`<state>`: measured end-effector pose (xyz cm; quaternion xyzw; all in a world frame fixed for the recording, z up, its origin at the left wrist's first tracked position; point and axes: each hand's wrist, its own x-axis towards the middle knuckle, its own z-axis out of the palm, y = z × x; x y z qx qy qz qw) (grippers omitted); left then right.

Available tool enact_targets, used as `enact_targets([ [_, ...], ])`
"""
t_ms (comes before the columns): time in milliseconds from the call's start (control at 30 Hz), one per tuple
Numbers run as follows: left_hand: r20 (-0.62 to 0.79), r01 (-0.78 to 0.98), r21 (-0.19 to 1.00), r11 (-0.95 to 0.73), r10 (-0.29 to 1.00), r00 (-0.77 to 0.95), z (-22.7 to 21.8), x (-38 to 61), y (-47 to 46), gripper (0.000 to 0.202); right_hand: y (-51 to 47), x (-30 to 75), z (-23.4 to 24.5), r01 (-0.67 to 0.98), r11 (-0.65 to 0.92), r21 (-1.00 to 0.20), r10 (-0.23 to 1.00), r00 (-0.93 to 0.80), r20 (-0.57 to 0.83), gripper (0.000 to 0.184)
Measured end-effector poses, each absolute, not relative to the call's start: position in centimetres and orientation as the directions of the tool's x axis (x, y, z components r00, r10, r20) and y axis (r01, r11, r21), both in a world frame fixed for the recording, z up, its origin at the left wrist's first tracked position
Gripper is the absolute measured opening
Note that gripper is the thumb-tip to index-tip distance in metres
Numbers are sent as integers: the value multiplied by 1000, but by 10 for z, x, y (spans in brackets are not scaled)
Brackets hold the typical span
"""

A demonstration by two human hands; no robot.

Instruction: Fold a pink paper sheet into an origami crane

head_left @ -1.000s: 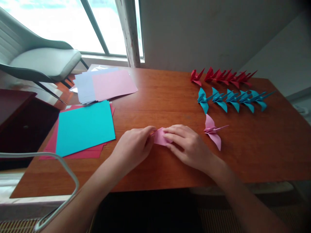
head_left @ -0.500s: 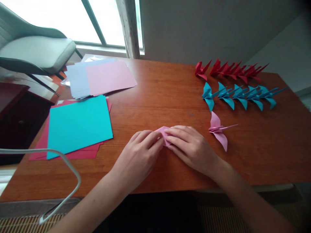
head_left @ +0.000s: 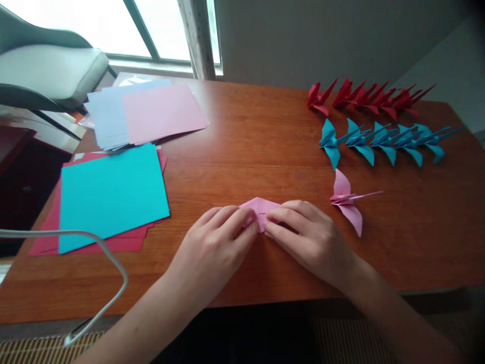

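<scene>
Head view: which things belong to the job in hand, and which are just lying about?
Part of the job:
Folded pink paper, with the left hand and right hand on it
Probably the pink paper bird, blue birds and red birds, which look like finished folds
Perhaps the turquoise-topped stack and pale stack, as spare paper

Seemingly just lying about:
White cable
Chair

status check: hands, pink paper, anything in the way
Left hand, right hand both on folded pink paper. Partly covered by them. Pink crane to the right, nothing visibly blocking.
</scene>
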<state>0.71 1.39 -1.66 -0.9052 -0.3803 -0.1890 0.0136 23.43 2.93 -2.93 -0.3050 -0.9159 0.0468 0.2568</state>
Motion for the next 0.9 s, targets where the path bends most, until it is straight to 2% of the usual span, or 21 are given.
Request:
enact_targets([
  [233, 368, 681, 120, -722, 670, 645, -17, 9, 15, 23, 33, 237, -29, 523, 807, -273, 589, -685, 430, 14],
  [433, 382, 662, 187, -725, 675, 631, -22, 6, 13, 20, 33, 235, -29, 522, 801, -294, 598, -669, 441, 13],
  [733, 365, 706, 317, -633, 769, 525, -27, 7, 15, 12, 26, 227, -32, 620, 651, -438, 758, -557, 338, 12],
  [900, 348, 724, 331, -605, 792, 502, -27, 11, 15, 12, 23, 222, -33, 644, 566, -514, 823, -482, 301, 11],
])
